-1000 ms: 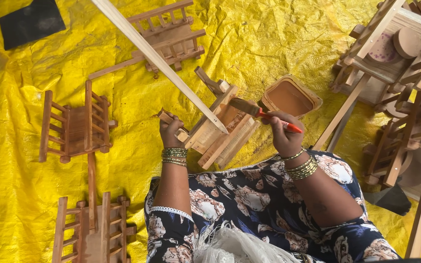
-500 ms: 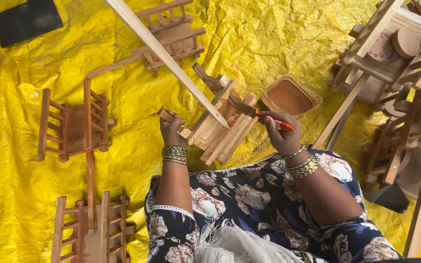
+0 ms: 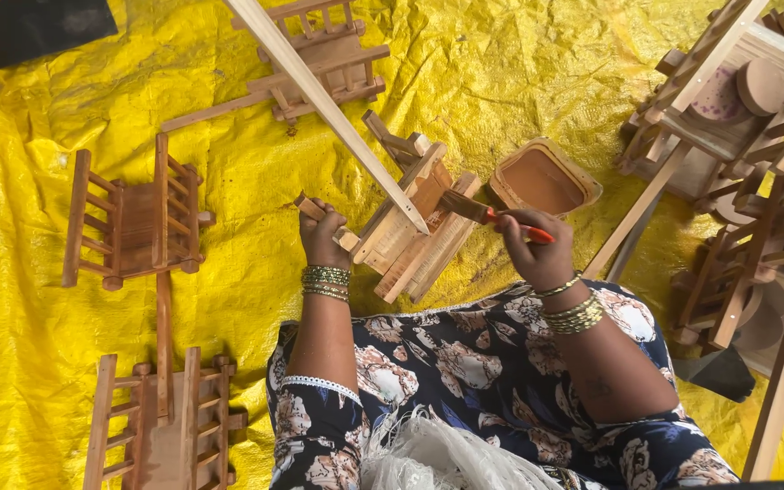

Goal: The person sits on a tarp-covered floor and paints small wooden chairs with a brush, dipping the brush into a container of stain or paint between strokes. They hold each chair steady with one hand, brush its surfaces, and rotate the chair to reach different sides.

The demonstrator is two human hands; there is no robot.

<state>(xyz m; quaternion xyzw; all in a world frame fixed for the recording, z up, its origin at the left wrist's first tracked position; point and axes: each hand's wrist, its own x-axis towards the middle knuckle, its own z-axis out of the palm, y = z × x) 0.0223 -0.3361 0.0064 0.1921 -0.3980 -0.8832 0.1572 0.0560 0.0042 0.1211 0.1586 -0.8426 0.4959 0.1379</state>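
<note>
Right hand [image 3: 537,254] clenched round red-handled brush [image 3: 492,216], bristles on wooden cart [image 3: 410,227], left hand [image 3: 322,238] clasping its handle

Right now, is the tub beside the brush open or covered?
Open: the tub has no lid, and brown liquid shows inside its rim.

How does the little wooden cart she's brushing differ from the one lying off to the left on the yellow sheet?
The cart being brushed is tipped on its side, pale and bare-looking; the cart on the left lies flat and looks darker reddish brown. The first is steadied by the left hand while the right hand puts a red-handled brush to it; the second lies untouched. Both are slatted wood with long handles, on the yellow sheet.
</note>
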